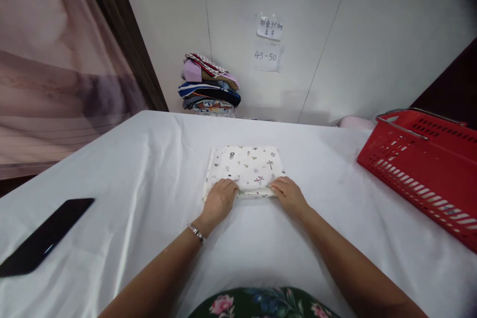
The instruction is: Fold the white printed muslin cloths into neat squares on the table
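On a white-draped bench (328,174) before a panelled wall (160,5), between pink curtain (40,59) and red shopping basket (428,169), the left hand (219,198) and right hand (290,197) each grip the near edge of a centrally placed, folded printed cloth (248,166).

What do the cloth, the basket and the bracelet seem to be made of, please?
Cloth: fabric, matt and printed, judging by its soft folded layers; fibre unclear. Basket: probably moulded plastic, smooth and red, given its regularly slotted walls. Bracelet: likely metal, silvery with a bright sheen.
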Available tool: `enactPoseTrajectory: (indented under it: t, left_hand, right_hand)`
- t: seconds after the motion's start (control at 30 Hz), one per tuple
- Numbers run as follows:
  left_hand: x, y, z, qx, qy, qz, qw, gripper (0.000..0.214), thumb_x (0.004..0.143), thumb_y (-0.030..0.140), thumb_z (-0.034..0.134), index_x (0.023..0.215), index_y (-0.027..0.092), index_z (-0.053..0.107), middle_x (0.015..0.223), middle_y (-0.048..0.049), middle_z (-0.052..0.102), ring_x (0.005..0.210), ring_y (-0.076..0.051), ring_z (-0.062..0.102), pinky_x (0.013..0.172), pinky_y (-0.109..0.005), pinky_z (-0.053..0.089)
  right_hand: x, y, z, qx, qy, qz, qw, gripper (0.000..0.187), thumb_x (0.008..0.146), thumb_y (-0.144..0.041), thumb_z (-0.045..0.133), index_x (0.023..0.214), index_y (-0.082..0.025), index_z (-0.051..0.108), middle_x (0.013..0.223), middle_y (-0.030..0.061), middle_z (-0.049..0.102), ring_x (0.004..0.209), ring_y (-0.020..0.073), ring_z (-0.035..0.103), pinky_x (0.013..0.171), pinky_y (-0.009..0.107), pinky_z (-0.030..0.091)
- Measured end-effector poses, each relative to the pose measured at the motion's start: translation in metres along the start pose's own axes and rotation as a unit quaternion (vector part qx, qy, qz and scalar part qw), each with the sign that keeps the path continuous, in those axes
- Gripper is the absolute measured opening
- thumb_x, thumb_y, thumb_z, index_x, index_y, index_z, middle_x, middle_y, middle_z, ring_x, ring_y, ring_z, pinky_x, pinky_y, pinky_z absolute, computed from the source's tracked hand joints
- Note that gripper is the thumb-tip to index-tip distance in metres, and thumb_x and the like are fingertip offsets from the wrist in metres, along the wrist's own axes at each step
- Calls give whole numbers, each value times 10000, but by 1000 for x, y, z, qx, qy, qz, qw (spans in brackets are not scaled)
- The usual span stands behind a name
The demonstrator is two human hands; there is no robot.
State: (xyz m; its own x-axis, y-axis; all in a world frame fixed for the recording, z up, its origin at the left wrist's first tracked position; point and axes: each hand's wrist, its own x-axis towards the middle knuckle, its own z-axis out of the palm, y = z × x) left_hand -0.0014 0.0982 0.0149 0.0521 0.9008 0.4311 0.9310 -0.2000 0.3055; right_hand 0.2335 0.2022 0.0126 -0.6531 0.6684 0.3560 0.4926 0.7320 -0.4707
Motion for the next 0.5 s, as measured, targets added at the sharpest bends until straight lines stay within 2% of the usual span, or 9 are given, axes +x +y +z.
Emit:
enactPoseTrajectory:
  t: [0.1, 0.2, 0.3, 0.5]
  left_hand:
    - [0, 2, 2, 2, 24, 7, 1000, 197, 899, 188, 381, 896, 181, 577, 926, -59, 588, 890, -185, 516, 795, -347, 429]
    - [4, 10, 6, 15, 36, 50, 998, 218, 888, 140, 381, 922, 184, 592, 1041, -72, 576, 980, -194, 503, 829, -352, 419]
    - [15, 24, 13, 25, 11, 97, 995, 252, 892, 133, 373, 902, 196, 617, 1114, -70, 562, 1050, -205, 481, 859, -366, 405]
    - [42, 45, 28, 59, -39, 121, 990, 251, 900, 172, 394, 884, 199, 643, 1141, -58, 568, 1063, -222, 477, 855, -382, 396]
  right_hand:
    - [3, -1, -1, 12, 1, 24, 1000, 280, 922, -288, 349, 935, -230, 622, 895, 44, 623, 869, 195, 538, 785, 326, 422]
    - [3, -1, 0, 2, -3, 39, 999, 239, 902, -246, 359, 887, -224, 597, 891, 40, 617, 855, 191, 539, 781, 321, 420]
    - [2, 0, 2, 4, 6, 31, 999, 206, 873, -185, 372, 851, -218, 574, 878, 37, 611, 841, 185, 539, 775, 314, 424]
    - [2, 3, 5, 29, 46, -19, 998, 237, 843, -104, 357, 851, -211, 568, 865, 50, 613, 851, 188, 540, 776, 319, 434]
